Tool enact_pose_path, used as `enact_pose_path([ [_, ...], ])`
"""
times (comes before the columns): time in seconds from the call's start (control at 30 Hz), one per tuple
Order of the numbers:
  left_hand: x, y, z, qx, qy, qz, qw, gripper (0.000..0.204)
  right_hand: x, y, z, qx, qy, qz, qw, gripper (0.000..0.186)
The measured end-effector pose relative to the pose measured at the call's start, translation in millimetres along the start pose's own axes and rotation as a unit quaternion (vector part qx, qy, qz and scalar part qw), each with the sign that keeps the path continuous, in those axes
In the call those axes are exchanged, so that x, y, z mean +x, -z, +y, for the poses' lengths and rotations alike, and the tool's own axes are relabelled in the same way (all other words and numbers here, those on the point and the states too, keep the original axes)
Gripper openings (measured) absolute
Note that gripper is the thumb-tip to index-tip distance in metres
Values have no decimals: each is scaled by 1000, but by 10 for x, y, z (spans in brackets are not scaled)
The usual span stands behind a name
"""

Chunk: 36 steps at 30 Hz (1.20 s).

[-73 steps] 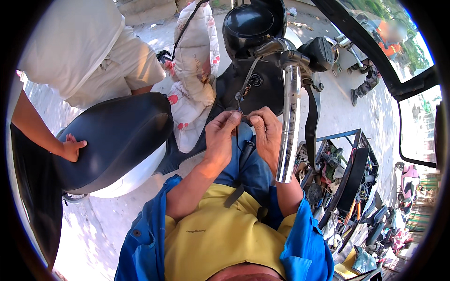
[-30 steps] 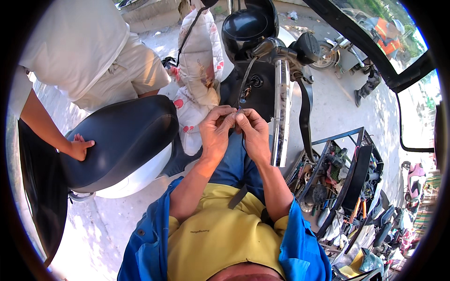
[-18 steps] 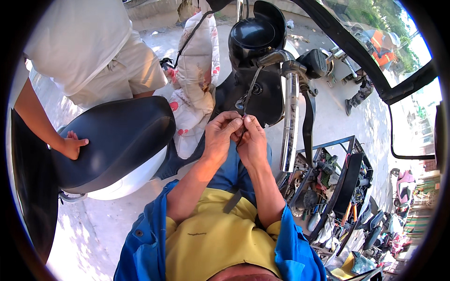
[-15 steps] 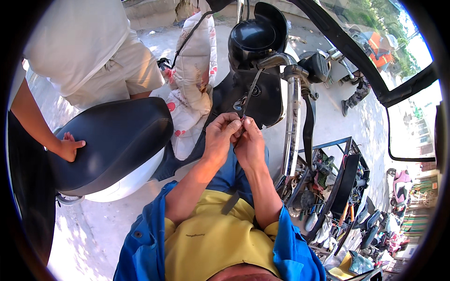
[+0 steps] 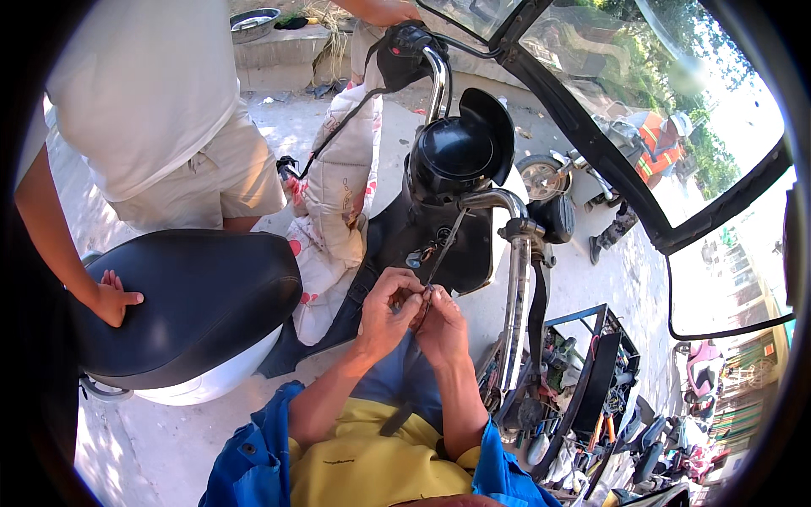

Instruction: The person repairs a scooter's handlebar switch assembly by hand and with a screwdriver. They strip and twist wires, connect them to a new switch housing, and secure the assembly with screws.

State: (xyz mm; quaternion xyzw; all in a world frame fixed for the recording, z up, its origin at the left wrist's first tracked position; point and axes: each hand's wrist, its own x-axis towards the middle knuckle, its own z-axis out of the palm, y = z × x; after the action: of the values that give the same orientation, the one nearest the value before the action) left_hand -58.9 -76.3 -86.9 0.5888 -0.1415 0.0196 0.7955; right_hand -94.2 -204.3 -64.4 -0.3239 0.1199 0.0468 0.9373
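1. The thin, dark wire (image 5: 449, 243) is long; the handlebar (image 5: 517, 308) is a shiny metal tube.
2. The wire comes down to the left hand (image 5: 384, 319) and right hand (image 5: 443, 328), both pinching it with fingertips closed.
3. The handlebar is near the right hand; a smooth black seat (image 5: 190, 304) lies left.

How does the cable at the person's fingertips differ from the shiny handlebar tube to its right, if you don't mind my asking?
The cable is thin and dull, while the handlebar tube is much thicker and shiny silver. The cable is pinched by the left hand and the right hand, whereas neither hand touches the handlebar tube. Both are long and narrow.
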Motion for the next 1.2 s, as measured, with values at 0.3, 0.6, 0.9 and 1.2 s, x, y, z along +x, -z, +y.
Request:
enact_pose_path([
  [0.3, 126, 60, 80, 26, -32, -28, 999, 8, 131, 136, -32, -21, 22, -52, 998, 14],
  [0.6, 218, 44, 135, 0, 8, -5, 1000, 10, 128, 68, -29, -31, 30, -42, 998, 13],
  [0.9, 873, 435, -262, 242, 20, -21, 970, 27, 33, 444, -152, -387, 167, 142, 896, 26],
  [1.2, 1469, -19, -804, 466, -231, -182, 834, 35, -605, 1318, 299, -668, 163, 249, 682, 32],
])
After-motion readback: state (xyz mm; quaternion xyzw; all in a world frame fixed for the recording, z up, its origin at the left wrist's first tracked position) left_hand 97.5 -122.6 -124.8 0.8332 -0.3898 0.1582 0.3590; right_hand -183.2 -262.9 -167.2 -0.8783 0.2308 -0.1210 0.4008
